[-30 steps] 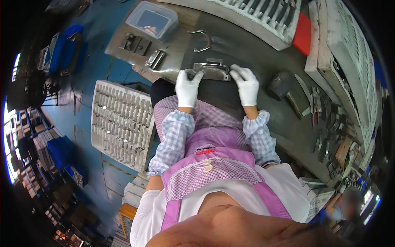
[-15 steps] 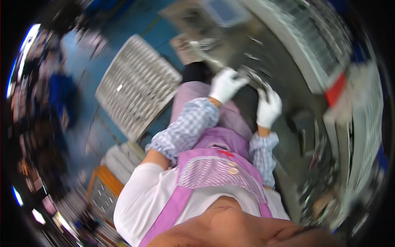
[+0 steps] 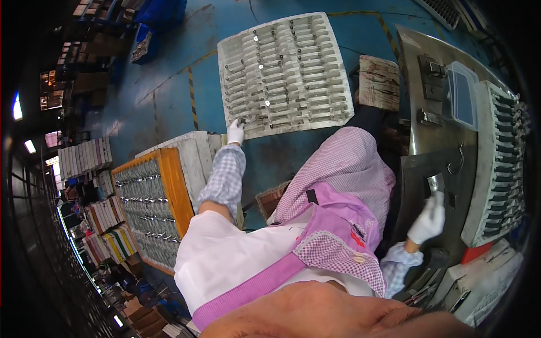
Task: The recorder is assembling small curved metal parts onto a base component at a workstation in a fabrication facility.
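1. By the right hand (image 3: pixel 429 221): a shiny metal piece (image 3: pixel 435 182), pale and mirror-bright with a darker edge, lies at its fingertips over the dark bench (image 3: pixel 416 188). The gloved fingers are drawn close together at the piece's near end; whether they grip it, I cannot tell.

2. At the left hand (image 3: pixel 235 133): a small, dark metal part (image 3: pixel 242 121) sits by the curled fingertips, at the tray's near-left corner. Its shape is mostly hidden, and I cannot tell whether the hand has hold of it.

3. Just beyond and right of the left hand: the off-white tray (image 3: pixel 304 125) carries rows of slim, silvery-grey handles (image 3: pixel 313 69), some with dark round ends.

4. Just beyond the right hand, to its right: a thin, C-shaped metal handle (image 3: pixel 462 160).

5. Farther right of that hand: a pale rack (image 3: pixel 486 129) of dark handles.

6. Well beyond the right hand: a clear plastic box (image 3: pixel 452 84).
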A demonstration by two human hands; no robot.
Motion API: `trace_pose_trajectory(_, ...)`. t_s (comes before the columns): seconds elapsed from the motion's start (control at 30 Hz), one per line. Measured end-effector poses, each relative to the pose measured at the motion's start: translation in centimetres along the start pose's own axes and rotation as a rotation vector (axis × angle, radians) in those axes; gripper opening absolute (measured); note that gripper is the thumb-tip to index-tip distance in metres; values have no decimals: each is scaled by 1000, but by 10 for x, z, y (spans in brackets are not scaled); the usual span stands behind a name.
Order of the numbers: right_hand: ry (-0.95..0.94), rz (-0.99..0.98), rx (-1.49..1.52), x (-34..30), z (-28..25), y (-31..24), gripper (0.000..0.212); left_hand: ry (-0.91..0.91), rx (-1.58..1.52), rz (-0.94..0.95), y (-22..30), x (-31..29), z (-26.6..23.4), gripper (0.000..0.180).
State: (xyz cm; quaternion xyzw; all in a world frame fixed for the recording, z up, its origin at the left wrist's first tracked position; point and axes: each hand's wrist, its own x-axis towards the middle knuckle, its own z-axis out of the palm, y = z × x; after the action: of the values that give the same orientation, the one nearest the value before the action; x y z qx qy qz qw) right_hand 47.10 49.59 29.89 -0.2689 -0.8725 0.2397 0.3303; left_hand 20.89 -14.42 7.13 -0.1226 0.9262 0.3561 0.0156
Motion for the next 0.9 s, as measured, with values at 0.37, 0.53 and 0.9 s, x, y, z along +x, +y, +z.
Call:
trace_pose_trajectory(0.37, -874, -7, -383, 134, 8, 118, 41, 323, 398, -306, -9, 17, 29, 30)
trace_pose_trajectory(0.53, -640, 103, -219, 122, 0, 141, 28, 365, 15, -122, 56, -24, 93, 31)
trace_pose_trajectory(0.9, -723, -8, -299, 123, 8, 123, 39, -495, -752, 464, 397, -188, 185, 14)
